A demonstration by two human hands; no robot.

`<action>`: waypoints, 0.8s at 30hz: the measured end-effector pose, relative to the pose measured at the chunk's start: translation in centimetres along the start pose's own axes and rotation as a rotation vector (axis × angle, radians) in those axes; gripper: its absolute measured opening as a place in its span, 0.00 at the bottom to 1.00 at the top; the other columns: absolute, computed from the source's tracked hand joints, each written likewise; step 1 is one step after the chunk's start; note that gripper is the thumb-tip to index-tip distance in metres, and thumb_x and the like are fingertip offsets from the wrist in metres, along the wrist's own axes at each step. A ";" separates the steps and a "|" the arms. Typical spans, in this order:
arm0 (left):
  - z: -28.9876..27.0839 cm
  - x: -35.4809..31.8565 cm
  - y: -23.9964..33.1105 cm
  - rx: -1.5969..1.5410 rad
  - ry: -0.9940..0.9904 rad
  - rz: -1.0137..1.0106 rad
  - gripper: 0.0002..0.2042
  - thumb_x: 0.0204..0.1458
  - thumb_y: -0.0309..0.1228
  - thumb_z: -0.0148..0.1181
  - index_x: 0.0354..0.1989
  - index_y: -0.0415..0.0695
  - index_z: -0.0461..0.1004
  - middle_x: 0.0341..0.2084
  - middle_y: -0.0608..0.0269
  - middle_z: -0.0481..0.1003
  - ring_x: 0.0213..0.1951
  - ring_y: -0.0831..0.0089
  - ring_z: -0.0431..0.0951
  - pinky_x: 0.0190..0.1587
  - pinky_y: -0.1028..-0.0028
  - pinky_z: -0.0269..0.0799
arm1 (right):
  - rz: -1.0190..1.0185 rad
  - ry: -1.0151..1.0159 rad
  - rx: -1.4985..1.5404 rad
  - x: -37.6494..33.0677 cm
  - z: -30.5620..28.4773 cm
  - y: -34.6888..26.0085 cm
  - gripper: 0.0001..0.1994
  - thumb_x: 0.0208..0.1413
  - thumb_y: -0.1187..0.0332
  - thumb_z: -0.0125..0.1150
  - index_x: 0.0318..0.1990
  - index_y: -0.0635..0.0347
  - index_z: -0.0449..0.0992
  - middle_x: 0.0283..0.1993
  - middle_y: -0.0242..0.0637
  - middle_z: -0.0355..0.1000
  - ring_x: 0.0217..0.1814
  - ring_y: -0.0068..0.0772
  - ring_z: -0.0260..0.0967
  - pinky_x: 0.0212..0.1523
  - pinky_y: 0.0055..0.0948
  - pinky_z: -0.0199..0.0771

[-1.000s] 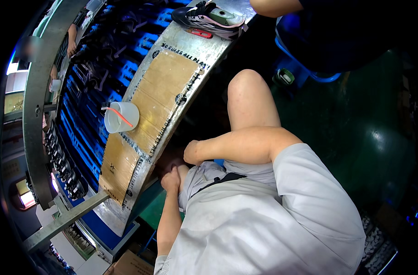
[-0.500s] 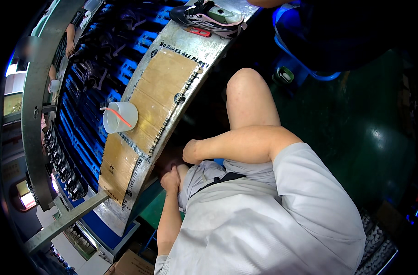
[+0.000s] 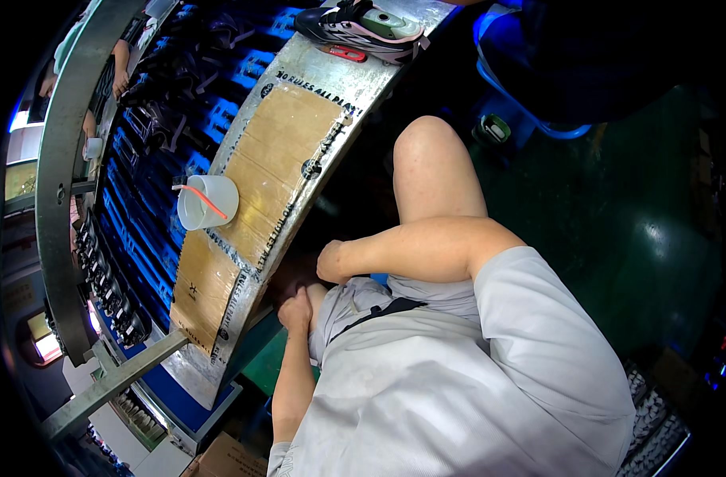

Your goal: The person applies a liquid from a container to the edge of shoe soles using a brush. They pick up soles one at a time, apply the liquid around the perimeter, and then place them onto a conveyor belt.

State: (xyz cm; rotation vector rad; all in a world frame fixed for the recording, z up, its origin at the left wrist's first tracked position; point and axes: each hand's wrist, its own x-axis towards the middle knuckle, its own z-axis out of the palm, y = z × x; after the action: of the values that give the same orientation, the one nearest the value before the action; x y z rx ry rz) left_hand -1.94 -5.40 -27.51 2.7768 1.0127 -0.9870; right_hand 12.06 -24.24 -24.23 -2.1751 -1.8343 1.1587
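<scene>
From where I watch, the left hand (image 3: pixel 297 308) has its grip curled into a loose fist, and I see nothing in it. It rests low at the lap, just under the edge of the curved metal counter (image 3: pixel 331 75). The right hand (image 3: pixel 331 261) is curled shut as well, apparently empty, just above the left one and apart from the counter. I judge this a pause, with no thing in hand. The nearest thing is the white plastic cup with a red stick (image 3: pixel 208 203). It stands upright on the brown cardboard sheet (image 3: pixel 271 159) taped over the counter, near its far edge. Reaching the cup would call for raising a hand over the counter's rim and opening the grip. Farther along lies a black and white sneaker (image 3: pixel 359 24), and beyond the counter a blue conveyor (image 3: pixel 152 183).
</scene>
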 end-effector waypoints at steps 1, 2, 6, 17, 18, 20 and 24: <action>0.0 0.0 -0.1 0.001 0.000 -0.001 0.40 0.62 0.61 0.38 0.46 0.31 0.82 0.49 0.34 0.78 0.56 0.44 0.78 0.62 0.58 0.68 | 0.002 0.002 0.005 0.0 -0.1 0.0 0.15 0.52 0.65 0.68 0.46 0.58 0.86 0.47 0.42 0.83 0.51 0.44 0.82 0.45 0.46 0.83; 0.1 0.1 -0.2 0.000 0.003 -0.002 0.40 0.62 0.61 0.38 0.46 0.31 0.82 0.49 0.34 0.79 0.56 0.44 0.78 0.62 0.58 0.68 | 0.004 0.004 0.010 0.0 -0.1 0.0 0.15 0.51 0.65 0.68 0.46 0.58 0.86 0.47 0.42 0.83 0.51 0.44 0.82 0.45 0.46 0.83; -0.3 -0.2 0.3 0.001 -0.008 -0.017 0.40 0.63 0.61 0.37 0.47 0.31 0.82 0.49 0.34 0.78 0.56 0.44 0.78 0.63 0.58 0.68 | 0.006 0.007 0.004 0.0 0.0 0.0 0.15 0.51 0.66 0.68 0.46 0.58 0.86 0.47 0.42 0.83 0.50 0.44 0.82 0.44 0.45 0.83; 0.5 0.3 -0.5 0.028 -0.007 0.004 0.40 0.63 0.61 0.36 0.47 0.30 0.82 0.49 0.34 0.78 0.57 0.44 0.78 0.63 0.58 0.68 | 0.009 0.009 -0.008 0.0 0.0 -0.3 0.14 0.52 0.67 0.66 0.46 0.59 0.86 0.47 0.42 0.83 0.51 0.44 0.82 0.44 0.45 0.83; 0.3 0.2 -0.4 0.027 -0.003 0.010 0.41 0.63 0.61 0.36 0.47 0.30 0.82 0.49 0.34 0.79 0.56 0.44 0.78 0.63 0.58 0.68 | 0.009 0.009 -0.007 -0.1 -0.1 -0.2 0.14 0.52 0.67 0.66 0.46 0.59 0.86 0.47 0.42 0.83 0.51 0.44 0.82 0.44 0.45 0.83; 0.0 -0.2 0.0 0.023 -0.004 0.004 0.41 0.63 0.61 0.36 0.47 0.30 0.82 0.48 0.34 0.79 0.56 0.44 0.78 0.62 0.58 0.68 | 0.005 -0.006 -0.006 -0.1 -0.1 -0.2 0.15 0.52 0.67 0.66 0.47 0.58 0.86 0.47 0.42 0.83 0.51 0.45 0.82 0.45 0.46 0.83; -0.6 -0.5 0.5 0.036 -0.004 -0.009 0.41 0.63 0.61 0.35 0.46 0.30 0.82 0.48 0.34 0.79 0.56 0.43 0.78 0.62 0.57 0.68 | 0.005 0.006 0.003 -0.5 -0.3 0.0 0.15 0.52 0.67 0.67 0.47 0.58 0.86 0.47 0.42 0.83 0.51 0.45 0.82 0.45 0.46 0.83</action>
State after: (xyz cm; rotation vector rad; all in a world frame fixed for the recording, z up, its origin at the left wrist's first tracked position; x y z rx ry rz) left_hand -1.62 -5.90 -26.87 2.8003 1.0174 -1.0216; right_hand 12.22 -24.58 -23.71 -2.1802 -1.8253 1.1532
